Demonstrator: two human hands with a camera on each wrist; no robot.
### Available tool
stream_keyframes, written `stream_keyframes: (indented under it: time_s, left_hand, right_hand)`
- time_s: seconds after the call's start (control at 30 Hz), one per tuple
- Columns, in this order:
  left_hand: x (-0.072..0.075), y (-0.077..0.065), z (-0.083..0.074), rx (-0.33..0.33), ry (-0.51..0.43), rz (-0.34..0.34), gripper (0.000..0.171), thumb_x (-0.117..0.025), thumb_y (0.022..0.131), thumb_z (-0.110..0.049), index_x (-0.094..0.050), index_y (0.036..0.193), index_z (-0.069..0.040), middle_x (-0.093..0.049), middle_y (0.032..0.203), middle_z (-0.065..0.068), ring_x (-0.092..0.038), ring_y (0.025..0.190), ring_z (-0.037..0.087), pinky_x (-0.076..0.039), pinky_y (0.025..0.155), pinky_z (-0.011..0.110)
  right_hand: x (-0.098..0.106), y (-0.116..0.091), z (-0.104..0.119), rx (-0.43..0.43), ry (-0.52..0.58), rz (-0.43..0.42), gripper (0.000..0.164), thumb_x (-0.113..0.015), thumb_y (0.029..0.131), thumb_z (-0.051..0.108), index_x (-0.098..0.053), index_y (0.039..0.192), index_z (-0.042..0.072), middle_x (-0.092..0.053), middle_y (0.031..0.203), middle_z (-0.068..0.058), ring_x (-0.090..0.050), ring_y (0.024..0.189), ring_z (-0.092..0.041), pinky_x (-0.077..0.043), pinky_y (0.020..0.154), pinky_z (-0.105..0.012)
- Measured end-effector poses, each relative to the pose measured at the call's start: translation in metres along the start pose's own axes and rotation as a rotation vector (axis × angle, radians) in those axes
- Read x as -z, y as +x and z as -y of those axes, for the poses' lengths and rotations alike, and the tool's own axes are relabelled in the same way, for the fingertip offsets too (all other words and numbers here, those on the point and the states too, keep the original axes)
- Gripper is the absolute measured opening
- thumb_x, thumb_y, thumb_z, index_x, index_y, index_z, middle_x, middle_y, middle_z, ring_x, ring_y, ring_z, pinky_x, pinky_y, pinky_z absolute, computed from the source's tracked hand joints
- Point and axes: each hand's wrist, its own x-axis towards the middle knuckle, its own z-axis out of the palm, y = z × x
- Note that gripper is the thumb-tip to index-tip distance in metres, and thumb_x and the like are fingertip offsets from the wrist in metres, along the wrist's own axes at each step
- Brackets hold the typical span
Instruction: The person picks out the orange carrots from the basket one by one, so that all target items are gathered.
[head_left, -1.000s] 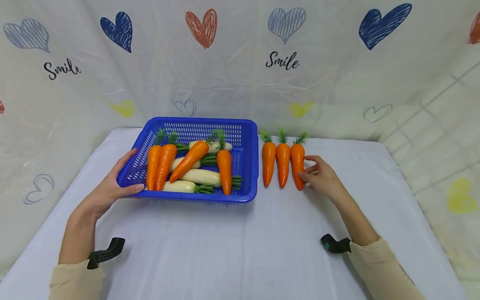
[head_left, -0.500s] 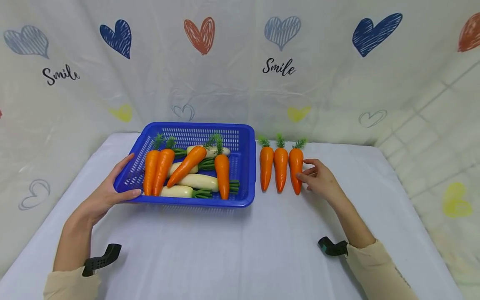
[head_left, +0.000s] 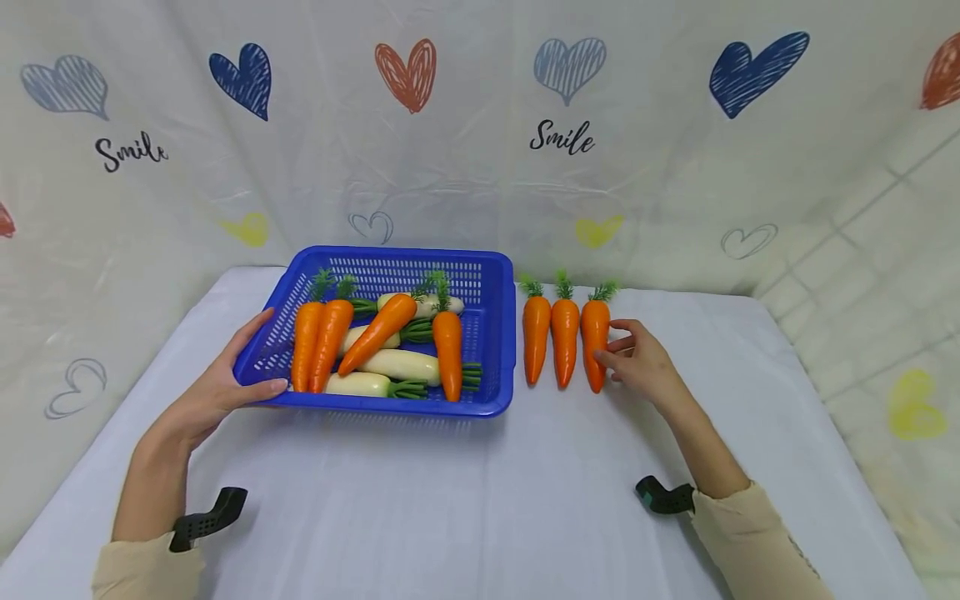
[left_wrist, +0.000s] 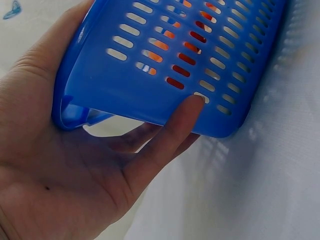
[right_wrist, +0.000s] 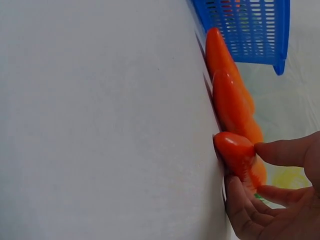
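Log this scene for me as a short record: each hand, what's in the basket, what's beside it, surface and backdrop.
Left hand: grips the left side of the blue basket
Right hand: pinches the rightmost carrot
Inside: four orange carrots, four white radishes
Beside, to the right: row of three carrots, pinched one included, green tops away from the person
Surface: white tablecloth
Backdrop: pale sheet printed with hearts and "Smile"

The left hand (left_wrist: 75, 170), at 8 o'clock, grips a blue slotted basket (left_wrist: 145, 92) at 12 o'clock, one fingertip (left_wrist: 192, 106) against its outer side. Orange patches (left_wrist: 159, 44) show through it toward 12; white cloth (left_wrist: 275, 185) lies at 4.
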Motion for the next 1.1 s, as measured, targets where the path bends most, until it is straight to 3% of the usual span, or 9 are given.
stream_keyframes:
  time_s: [0.37,0.67,0.93,1.1]
  left_hand:
    - [0.0002,-0.0009,0.0003,-0.001,-0.003,-0.002,0.101,-0.069,0.095,-0.030,0.001,0.163,-0.054,0.014,0.176,0.017,-0.009,0.153,0.058,-0.025,0.115,0.083]
    - [0.0000,0.0013,0.0004,-0.004,-0.020,0.001,0.100,-0.069,0.096,-0.029,0.001,0.163,-0.053,0.014,0.176,0.016,-0.010,0.153,0.056,-0.025,0.116,0.082]
    - [0.0004,0.0021,0.0019,-0.005,-0.016,-0.001,0.100,-0.070,0.096,-0.029,0.001,0.163,-0.054,0.013,0.176,0.016,-0.011,0.154,0.056,-0.025,0.116,0.081]
    - [0.0006,0.0016,0.0029,-0.006,-0.016,-0.004,0.100,-0.069,0.096,-0.030,0.001,0.163,-0.055,0.013,0.176,0.017,-0.011,0.154,0.056,-0.026,0.116,0.081]
  right_hand:
    - [-0.0027,0.0006,0.0018,0.014,0.016,0.008,0.073,-0.067,0.101,0.027,-0.031,0.158,0.000,-0.059,0.133,-0.028,-0.069,0.085,-0.022,-0.057,0.073,-0.024]
    - [0.0013,0.0015,0.0012,0.009,0.013,-0.018,0.071,-0.065,0.102,0.030,-0.034,0.156,-0.002,-0.054,0.141,-0.029,-0.061,0.118,-0.038,-0.060,0.081,-0.025]
    - [0.0006,0.0012,0.0009,0.009,-0.022,-0.104,0.066,-0.067,0.100,0.027,-0.040,0.153,-0.002,-0.054,0.142,-0.028,-0.056,0.126,-0.040,-0.058,0.097,-0.042]
    - [0.0016,0.0018,-0.0001,0.053,-0.020,-0.171,0.059,-0.067,0.099,0.026,-0.048,0.149,0.002,-0.059,0.139,-0.025,-0.059,0.125,-0.039,-0.054,0.087,-0.029]
